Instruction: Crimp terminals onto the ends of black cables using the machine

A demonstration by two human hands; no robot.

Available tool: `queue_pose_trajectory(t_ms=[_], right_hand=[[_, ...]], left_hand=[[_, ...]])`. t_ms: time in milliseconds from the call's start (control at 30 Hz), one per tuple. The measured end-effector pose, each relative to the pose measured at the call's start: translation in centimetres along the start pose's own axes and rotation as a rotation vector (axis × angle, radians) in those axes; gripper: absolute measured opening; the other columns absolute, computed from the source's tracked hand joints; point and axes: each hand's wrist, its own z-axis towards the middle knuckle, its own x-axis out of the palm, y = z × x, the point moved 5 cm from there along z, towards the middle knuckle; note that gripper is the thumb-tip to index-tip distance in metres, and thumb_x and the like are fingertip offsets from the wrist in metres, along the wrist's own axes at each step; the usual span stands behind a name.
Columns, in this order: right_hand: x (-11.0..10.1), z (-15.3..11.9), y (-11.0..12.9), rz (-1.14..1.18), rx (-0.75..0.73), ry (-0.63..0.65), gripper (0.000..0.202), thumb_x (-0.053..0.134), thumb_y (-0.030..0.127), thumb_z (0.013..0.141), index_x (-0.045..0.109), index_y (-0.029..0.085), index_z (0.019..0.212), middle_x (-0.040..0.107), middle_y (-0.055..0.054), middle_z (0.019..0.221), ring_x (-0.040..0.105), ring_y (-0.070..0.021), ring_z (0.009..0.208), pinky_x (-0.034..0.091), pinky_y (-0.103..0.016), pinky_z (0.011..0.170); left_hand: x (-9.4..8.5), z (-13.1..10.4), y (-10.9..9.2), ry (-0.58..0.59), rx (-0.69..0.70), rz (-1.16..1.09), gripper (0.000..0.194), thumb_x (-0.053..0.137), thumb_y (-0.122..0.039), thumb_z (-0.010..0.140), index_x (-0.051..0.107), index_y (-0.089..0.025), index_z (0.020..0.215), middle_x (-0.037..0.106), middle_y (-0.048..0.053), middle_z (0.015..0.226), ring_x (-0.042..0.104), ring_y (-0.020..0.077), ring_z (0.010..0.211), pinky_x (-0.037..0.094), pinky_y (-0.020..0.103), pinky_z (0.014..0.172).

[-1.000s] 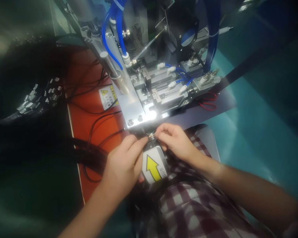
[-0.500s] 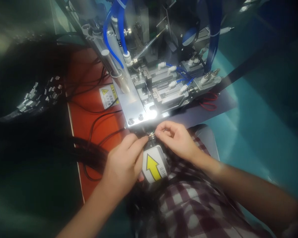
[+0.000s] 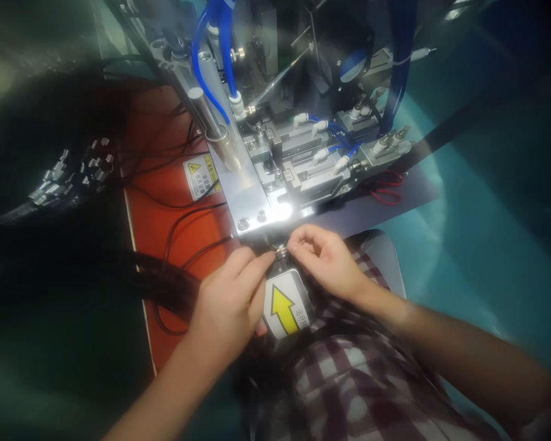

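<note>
Both hands meet at a small metal fitting [image 3: 281, 251] below the front edge of a shiny metal plate [image 3: 252, 202]. My left hand [image 3: 232, 297] comes from the left, its thumb and fingers closed at the fitting's left side. From the right, my right hand [image 3: 324, 257] pinches at the fitting's other side, fingers curled. Whatever the fingertips hold is too small to make out. Just beneath the fitting sits a white label [image 3: 275, 306] with a yellow arrow, partly covered by my left hand.
Beyond the hands stands a machine with metal cylinders [image 3: 319, 177] and blue air tubes [image 3: 199, 55]. Black cables cross an orange-red surface [image 3: 158, 214] at the left. A dark bundle with shiny metal ends [image 3: 55, 180] lies further left. Red wire [image 3: 388, 195] loops at the right.
</note>
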Motion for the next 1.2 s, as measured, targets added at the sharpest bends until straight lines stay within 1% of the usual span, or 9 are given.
queue_pose_trajectory(t_ms=[133,233,367,433,500,633,867,1000,1200], right_hand=[[0.14,-0.15,0.11,-0.005,0.037,-0.010,0.011,0.057,0.026,0.083,0.056,0.017,0.076,0.051,0.003,0.064,0.047,-0.0101,0.056,0.038,-0.023,0.052],[0.18,0.05,0.26,-0.004,0.112,-0.012,0.011,0.057,0.025,0.082,0.056,0.017,0.074,0.049,0.006,0.055,0.045,-0.0087,0.049,0.035,-0.022,0.048],[0.26,0.50,0.22,0.043,0.294,0.078,0.016,0.052,0.019,0.081,0.056,0.016,0.066,0.046,0.007,0.043,0.041,-0.0071,0.042,0.034,-0.020,0.047],[0.21,0.54,0.28,0.077,0.335,0.125,0.017,0.053,0.019,0.081,0.057,0.015,0.065,0.046,0.007,0.042,0.040,-0.0065,0.041,0.033,-0.020,0.046],[-0.10,0.53,0.52,0.087,0.282,0.103,0.014,0.057,0.020,0.081,0.059,0.014,0.068,0.049,0.007,0.047,0.044,-0.0067,0.043,0.035,-0.020,0.047],[-0.56,0.30,0.73,0.073,0.119,-0.035,0.012,0.063,0.026,0.080,0.063,0.014,0.078,0.054,0.005,0.060,0.047,-0.0075,0.048,0.037,-0.021,0.047],[-0.02,0.40,0.45,0.014,-0.021,-0.035,0.008,0.061,0.023,0.082,0.061,0.016,0.078,0.060,-0.001,0.074,0.054,-0.0122,0.066,0.045,-0.026,0.061],[0.00,0.12,0.18,-0.010,-0.033,-0.022,0.008,0.058,0.023,0.084,0.059,0.017,0.079,0.059,-0.001,0.077,0.055,-0.0138,0.069,0.047,-0.028,0.066],[0.20,0.15,-0.15,0.037,0.016,-0.013,0.009,0.058,0.024,0.084,0.057,0.017,0.078,0.057,-0.001,0.075,0.053,-0.0130,0.066,0.046,-0.029,0.065]], left_hand=[[0.08,-0.04,0.01,-0.001,-0.001,0.004,0.024,0.052,-0.004,0.087,0.067,-0.010,0.106,0.057,0.002,0.082,0.058,0.0092,0.069,0.049,0.020,0.064],[0.09,-0.05,0.05,0.003,0.003,0.006,0.025,0.052,-0.005,0.088,0.066,-0.010,0.107,0.057,0.002,0.082,0.058,0.0092,0.070,0.049,0.020,0.064],[-0.02,-0.01,0.00,0.001,0.012,0.010,0.024,0.052,-0.005,0.088,0.066,-0.011,0.107,0.057,0.001,0.081,0.057,0.0091,0.069,0.048,0.019,0.063],[-0.02,-0.02,0.00,0.002,0.011,0.005,0.024,0.051,-0.005,0.088,0.066,-0.011,0.107,0.056,0.001,0.081,0.057,0.0087,0.068,0.048,0.019,0.062],[0.02,-0.04,0.01,0.003,0.008,0.002,0.024,0.051,-0.005,0.088,0.065,-0.011,0.107,0.055,0.001,0.080,0.056,0.0084,0.067,0.048,0.019,0.062],[0.10,-0.05,0.01,0.001,0.010,0.014,0.024,0.051,-0.007,0.088,0.065,-0.012,0.107,0.056,0.001,0.082,0.057,0.0091,0.068,0.049,0.020,0.063],[0.02,0.08,-0.07,-0.011,0.012,0.024,0.024,0.051,-0.006,0.088,0.066,-0.012,0.106,0.057,0.001,0.081,0.057,0.0095,0.067,0.049,0.021,0.064],[0.02,0.08,-0.08,-0.012,0.012,0.023,0.023,0.051,-0.007,0.088,0.066,-0.011,0.105,0.057,0.002,0.081,0.057,0.0095,0.067,0.049,0.020,0.063],[0.02,-0.12,0.09,-0.005,0.004,0.029,0.023,0.051,-0.008,0.089,0.066,-0.013,0.106,0.058,0.001,0.081,0.058,0.0098,0.068,0.049,0.020,0.063]])
